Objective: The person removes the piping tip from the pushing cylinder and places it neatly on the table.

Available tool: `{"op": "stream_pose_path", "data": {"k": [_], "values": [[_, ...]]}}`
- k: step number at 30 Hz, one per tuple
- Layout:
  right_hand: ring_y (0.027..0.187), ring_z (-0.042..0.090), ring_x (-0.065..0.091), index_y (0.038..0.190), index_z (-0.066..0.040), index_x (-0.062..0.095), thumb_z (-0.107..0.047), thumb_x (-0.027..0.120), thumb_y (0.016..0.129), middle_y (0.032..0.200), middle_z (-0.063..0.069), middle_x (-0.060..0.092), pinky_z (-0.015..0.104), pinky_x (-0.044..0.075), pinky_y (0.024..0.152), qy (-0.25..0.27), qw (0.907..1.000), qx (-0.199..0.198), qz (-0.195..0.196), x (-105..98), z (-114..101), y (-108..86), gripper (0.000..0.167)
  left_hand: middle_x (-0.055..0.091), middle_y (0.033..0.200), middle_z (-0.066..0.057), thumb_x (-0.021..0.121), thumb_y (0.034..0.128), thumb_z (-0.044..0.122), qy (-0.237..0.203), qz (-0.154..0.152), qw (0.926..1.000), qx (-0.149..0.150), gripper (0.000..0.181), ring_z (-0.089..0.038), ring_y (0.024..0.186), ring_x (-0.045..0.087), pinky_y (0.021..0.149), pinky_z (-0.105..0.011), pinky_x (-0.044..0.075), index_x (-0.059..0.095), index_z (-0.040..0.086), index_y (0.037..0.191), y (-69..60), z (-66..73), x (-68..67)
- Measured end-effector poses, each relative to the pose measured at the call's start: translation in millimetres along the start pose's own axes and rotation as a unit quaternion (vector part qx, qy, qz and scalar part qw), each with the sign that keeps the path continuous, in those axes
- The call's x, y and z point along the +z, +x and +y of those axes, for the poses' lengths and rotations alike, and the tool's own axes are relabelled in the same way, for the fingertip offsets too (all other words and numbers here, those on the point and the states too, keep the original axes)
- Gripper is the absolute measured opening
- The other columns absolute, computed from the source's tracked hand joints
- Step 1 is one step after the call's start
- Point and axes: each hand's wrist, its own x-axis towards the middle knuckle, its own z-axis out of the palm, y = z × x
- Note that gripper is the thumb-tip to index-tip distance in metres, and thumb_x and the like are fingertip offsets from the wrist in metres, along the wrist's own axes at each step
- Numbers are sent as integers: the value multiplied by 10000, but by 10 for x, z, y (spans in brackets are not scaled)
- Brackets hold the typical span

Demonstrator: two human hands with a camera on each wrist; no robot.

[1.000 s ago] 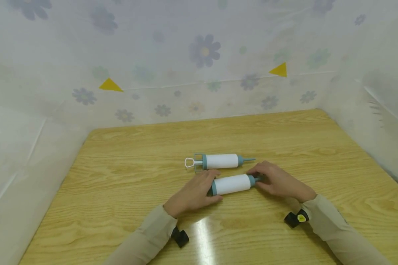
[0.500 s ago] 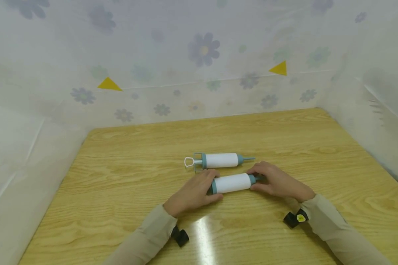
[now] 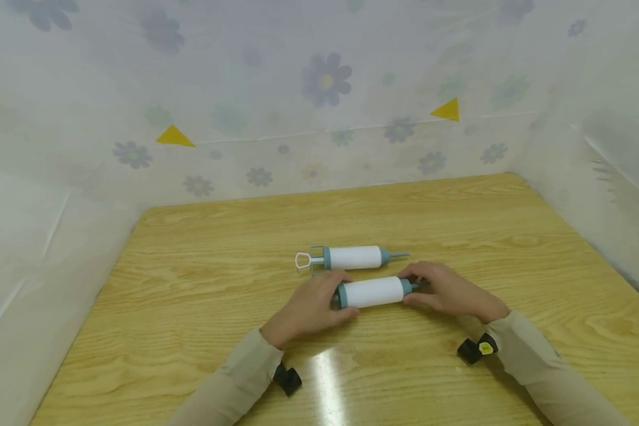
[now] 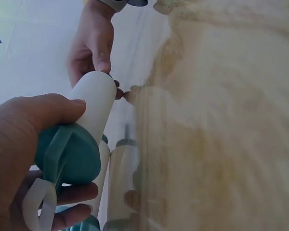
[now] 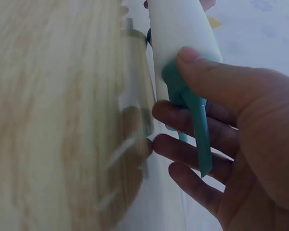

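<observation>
Two white tubes with teal ends lie side by side in the head view. The nearer syringe-like tube point(image 3: 375, 292) is gripped at both ends. At its left, teal-capped end is the left hand point(image 3: 311, 307), thumb on the near side; the left wrist view shows the thumb on the white barrel point(image 4: 94, 101) and a white loop handle point(image 4: 32, 204) by the palm. My right hand point(image 3: 449, 290) pinches the nozzle end; in the right wrist view, the teal nozzle point(image 5: 201, 134) passes in front of the curled fingers. The farther tube point(image 3: 355, 258) lies on the table, touched by neither hand.
The wood-grain table point(image 3: 218, 236) is enclosed by pale sheeting point(image 3: 277, 65) with printed flowers. Two yellow triangles point(image 3: 177, 136) are on the back sheet. A black device point(image 3: 287, 378) is strapped at each wrist.
The nearer tube has shifted very slightly away from the person, with both hands holding its ends. The farther tube stays in place.
</observation>
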Motion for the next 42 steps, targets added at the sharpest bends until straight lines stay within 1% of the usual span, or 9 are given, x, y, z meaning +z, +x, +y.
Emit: {"op": "stream_pose_path", "data": {"k": [8, 12, 19, 22, 27, 32, 35, 38, 42], "values": [[871, 33, 618, 1133, -144, 654, -214, 729, 860, 1030, -34, 685, 273, 536, 732, 445, 9989, 163, 25, -62, 25, -19, 291, 648, 1087, -59, 722, 849, 389, -211, 237, 9994, -159, 466, -141, 901, 610, 724, -266, 505, 557, 113, 1185, -11, 58, -64], [900, 40, 627, 1151, -157, 650, -138, 714, 868, 1050, -36, 682, 288, 536, 759, 782, 9967, 71, 221, -88, 21, -29, 291, 667, 1037, -56, 760, 818, 339, -642, 448, 9967, -230, 434, -133, 856, 624, 686, -231, 500, 575, 116, 1141, -11, 61, -94], [985, 40, 621, 1173, -120, 626, -30, 647, 900, 1103, -89, 646, 308, 527, 813, 1387, 9891, 154, 471, -152, -24, -66, 288, 679, 1002, -73, 815, 762, 264, -1434, 791, 9861, -298, 425, -138, 827, 645, 664, -203, 506, 593, 111, 1091, 7, 63, -132], [975, 73, 639, 1202, -80, 598, 8, 591, 924, 1130, -114, 619, 335, 549, 797, 2137, 9754, 241, 486, -177, -50, -81, 293, 676, 1026, -90, 827, 748, 237, -1678, 928, 9810, -289, 419, -162, 835, 655, 677, -213, 520, 600, 97, 1070, 12, 77, -160], [902, 210, 682, 1253, -105, 553, 5, 512, 970, 1141, -61, 610, 353, 559, 812, 3361, 9405, 235, 430, -197, -88, -60, 307, 670, 1042, -108, 848, 723, 205, -1867, 1128, 9756, -260, 422, -183, 833, 664, 677, -212, 532, 603, 86, 1045, 11, 96, -221], [892, 153, 626, 1231, -127, 526, -136, 476, 1018, 1090, -20, 604, 293, 526, 825, 3891, 9194, -61, 570, -187, -139, 19, 219, 678, 1037, -130, 840, 727, 204, -1896, 1290, 9733, -101, 415, -195, 821, 683, 665, -243, 553, 597, 69, 1036, 35, 119, -272], [855, 128, 581, 1217, -140, 503, -211, 457, 1030, 1044, -28, 591, 263, 495, 801, 4157, 9065, -294, 677, -158, -174, 95, 206, 691, 995, -117, 851, 707, 210, -1871, 1490, 9710, 0, 412, -187, 784, 688, 644, -251, 555, 606, 66, 1004, 63, 127, -304], [839, 126, 569, 1201, -149, 493, -252, 457, 1027, 1036, -26, 592, 253, 483, 790, 4496, 8885, -438, 801, -120, -199, 173, 205, 694, 957, -95, 869, 684, 217, -1791, 1679, 9694, 72, 420, -170, 754, 683, 625, -233, 544, 613, 72, 983, 89, 115, -331], [838, 106, 575, 1161, -161, 502, -277, 465, 1022, 1049, -25, 592, 235, 491, 775, 4586, 8811, -389, 1093, -79, -221, 240, 185, 692, 960, -95, 874, 682, 216, -1707, 1775, 9690, 175, 437, -169, 752, 682, 622, -224, 541, 606, 67, 993, 119, 97, -364]]}}
